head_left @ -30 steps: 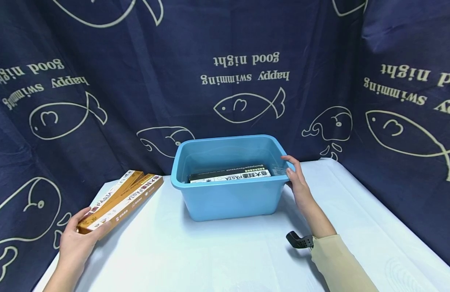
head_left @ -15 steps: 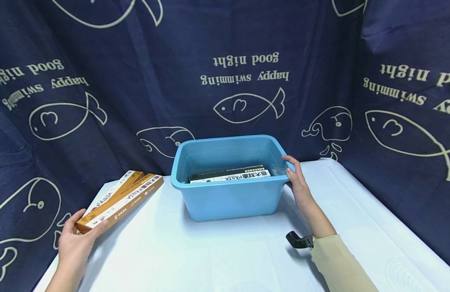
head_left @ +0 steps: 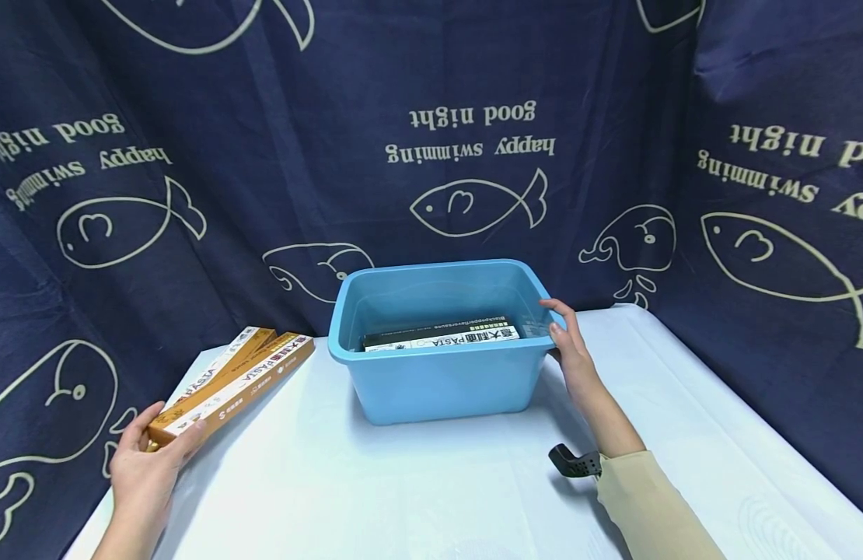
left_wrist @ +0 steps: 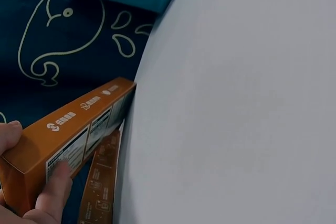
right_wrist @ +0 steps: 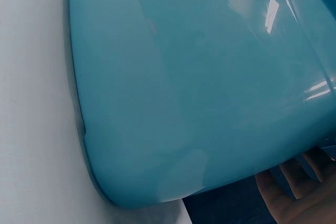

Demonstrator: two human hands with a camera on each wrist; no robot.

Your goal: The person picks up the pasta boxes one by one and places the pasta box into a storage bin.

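In the head view, my left hand (head_left: 144, 467) grips the near end of an orange-brown pasta box (head_left: 244, 389), thumb on the near side and fingers at the far side. A second pasta box (head_left: 237, 351) lies beside and partly behind it. From the left wrist, the held box (left_wrist: 73, 116) slants, its near end above the second box (left_wrist: 101, 179). My right hand (head_left: 577, 358) holds the right rim of the blue plastic bin (head_left: 438, 385). Its fingers (right_wrist: 270, 192) show beside the bin wall in the right wrist view.
Inside the bin lies a black pasta box (head_left: 403, 336) with a white face. The white-covered table (head_left: 319, 490) ends at a dark blue curtain (head_left: 473, 78) behind and at both sides. A black wrist device (head_left: 574, 460) sits at my right sleeve (head_left: 655, 505).
My left hand has shifted the near end of its pasta box slightly up and to the left, covering more of the second box. The right hand and the bin have stayed put.
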